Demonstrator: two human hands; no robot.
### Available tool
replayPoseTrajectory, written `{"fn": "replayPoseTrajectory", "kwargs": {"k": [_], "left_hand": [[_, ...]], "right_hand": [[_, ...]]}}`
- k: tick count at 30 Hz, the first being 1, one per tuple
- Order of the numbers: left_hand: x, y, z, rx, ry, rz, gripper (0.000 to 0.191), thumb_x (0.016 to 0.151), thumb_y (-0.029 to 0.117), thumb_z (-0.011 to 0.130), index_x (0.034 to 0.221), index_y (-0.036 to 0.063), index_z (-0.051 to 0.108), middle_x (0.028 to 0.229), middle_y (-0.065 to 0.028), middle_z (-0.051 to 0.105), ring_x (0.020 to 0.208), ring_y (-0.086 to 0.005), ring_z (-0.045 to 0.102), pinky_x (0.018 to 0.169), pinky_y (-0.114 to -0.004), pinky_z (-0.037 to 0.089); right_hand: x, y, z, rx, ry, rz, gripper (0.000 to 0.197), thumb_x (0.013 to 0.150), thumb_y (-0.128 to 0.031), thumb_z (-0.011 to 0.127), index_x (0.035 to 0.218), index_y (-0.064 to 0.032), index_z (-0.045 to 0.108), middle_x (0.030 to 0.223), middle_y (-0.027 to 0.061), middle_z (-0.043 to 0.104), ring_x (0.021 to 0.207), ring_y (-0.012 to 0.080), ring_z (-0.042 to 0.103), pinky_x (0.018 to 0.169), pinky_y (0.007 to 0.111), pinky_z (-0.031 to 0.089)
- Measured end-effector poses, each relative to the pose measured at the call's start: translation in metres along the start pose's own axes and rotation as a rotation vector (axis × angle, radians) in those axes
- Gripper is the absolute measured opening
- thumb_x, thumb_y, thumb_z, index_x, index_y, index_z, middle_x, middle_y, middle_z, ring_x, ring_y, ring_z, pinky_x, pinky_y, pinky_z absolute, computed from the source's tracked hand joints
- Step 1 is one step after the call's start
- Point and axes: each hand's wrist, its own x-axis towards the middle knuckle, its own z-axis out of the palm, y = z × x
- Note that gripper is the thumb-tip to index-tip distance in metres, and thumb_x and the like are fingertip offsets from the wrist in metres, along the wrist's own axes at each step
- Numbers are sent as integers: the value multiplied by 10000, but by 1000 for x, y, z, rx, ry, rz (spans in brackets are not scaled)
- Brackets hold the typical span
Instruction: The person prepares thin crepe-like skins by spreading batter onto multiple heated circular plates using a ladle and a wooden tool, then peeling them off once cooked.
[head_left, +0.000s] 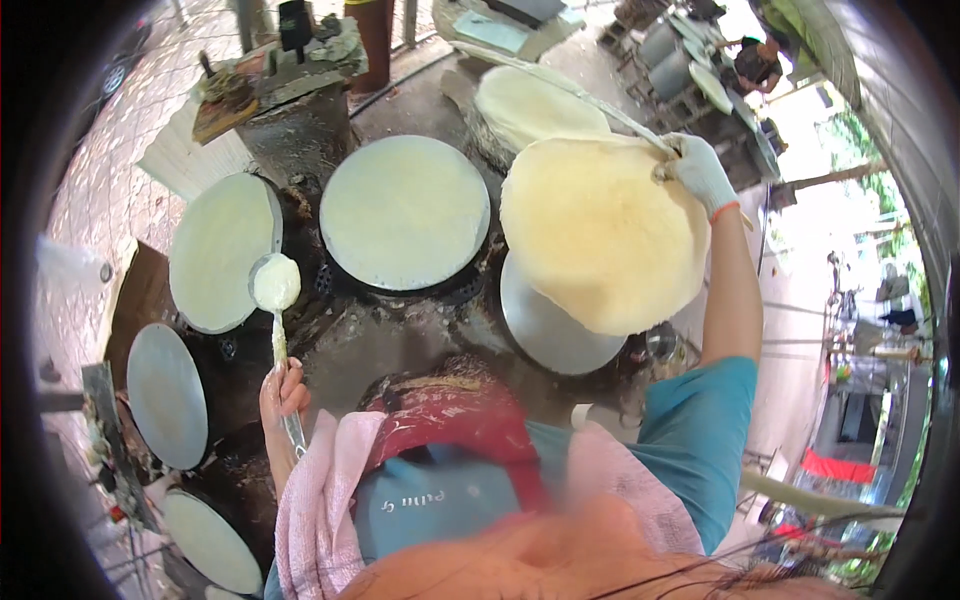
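Observation:
My left hand (285, 390) is closed around the handle of a ladle (276, 283) whose bowl holds thick pale batter, over the near right edge of a round griddle coated with batter (221, 255). My right hand (694, 169), in a white glove with an orange cuff, grips a large thin round flatbread (600, 232) by its upper right edge. The flatbread hangs partly over a bare metal griddle (559, 322). A long pale stick (570, 86) runs up to the gloved hand; how it is held is unclear. Between my hands lies another batter-covered griddle (405, 214).
Behind the flatbread lies a pale round sheet (536, 105). More round griddles (166, 397) (212, 541) stand at the left. A block with a wooden board (225, 116) is at the upper left. Another person (757, 64) is far off at upper right, beside metal drums (667, 60).

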Motion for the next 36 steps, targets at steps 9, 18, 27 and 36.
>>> {"fn": "replayPoseTrajectory", "kwargs": {"k": [9, 18, 27, 36], "left_hand": [[-62, -47, 4, -166, 175, 233, 307, 1008, 229, 313, 1054, -25, 478, 564, 42, 354, 330, -41, 301, 324, -193, 267], [-117, -101, 42, -284, 393, 490, 292, 1000, 233, 354, 1028, -32, 475, 567, 53, 340, 332, -10, 279, 316, -167, 242], [-203, -147, 41, -416, 315, 581, 308, 1020, 237, 273, 1087, -21, 429, 622, 23, 372, 385, -59, 364, 387, -226, 271], [-331, -246, 64, -728, 938, 915, 298, 1007, 228, 289, 821, 66, 455, 515, 85, 350, 325, -16, 313, 350, -213, 247]], "right_hand": [[119, -89, -73, -597, 512, -314, 309, 747, -211, 631, 1054, -181, 640, 924, 139, 671, 863, 281, 640, 759, 380, 494], [199, 51, 197, -860, 615, -504, 183, 806, -205, 513, 969, -164, 586, 811, 53, 625, 791, 242, 603, 577, 410, 501], [194, 85, 239, -707, 406, -397, 205, 806, -147, 529, 999, -125, 594, 835, 124, 649, 815, 306, 617, 699, 411, 500], [8, -2, 268, -205, 121, -435, 448, 826, -163, 563, 1238, 4, 506, 1148, 210, 591, 1022, 334, 584, 894, 399, 447]]}}
